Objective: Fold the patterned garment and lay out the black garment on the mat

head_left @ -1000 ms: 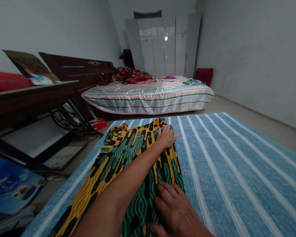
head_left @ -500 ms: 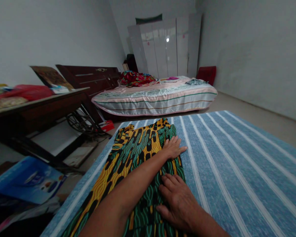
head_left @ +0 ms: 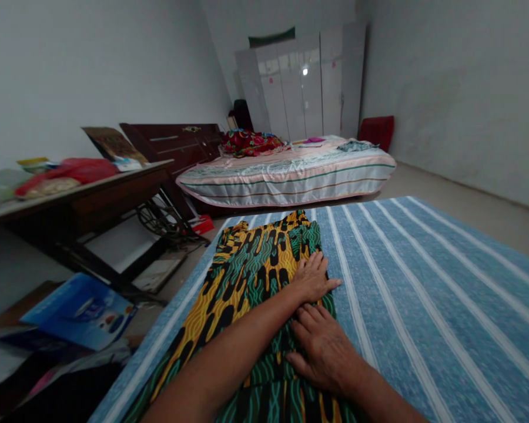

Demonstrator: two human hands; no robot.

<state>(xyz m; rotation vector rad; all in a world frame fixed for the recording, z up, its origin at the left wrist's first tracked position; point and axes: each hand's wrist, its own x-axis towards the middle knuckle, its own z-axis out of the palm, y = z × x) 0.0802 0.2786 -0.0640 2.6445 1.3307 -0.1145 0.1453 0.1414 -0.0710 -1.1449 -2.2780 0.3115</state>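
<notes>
A long piece of patterned cloth, green, yellow and black, lies flat on a blue sheet with white stripes. My left hand rests palm down on the cloth's right edge, fingers stretched out. Just behind it, nearer to me, my right hand also lies flat on the cloth with its fingers spread. The two hands almost touch. Neither hand grips anything.
A mattress with a striped cover lies on the floor beyond the sheet, with bright cloth heaped on it. A wooden table on a sewing-machine stand is at the left. A white wardrobe stands at the back wall. A blue box lies at lower left.
My left hand has slid back along the cloth toward me, closing the gap to my right hand. The view has shifted slightly to the left.
</notes>
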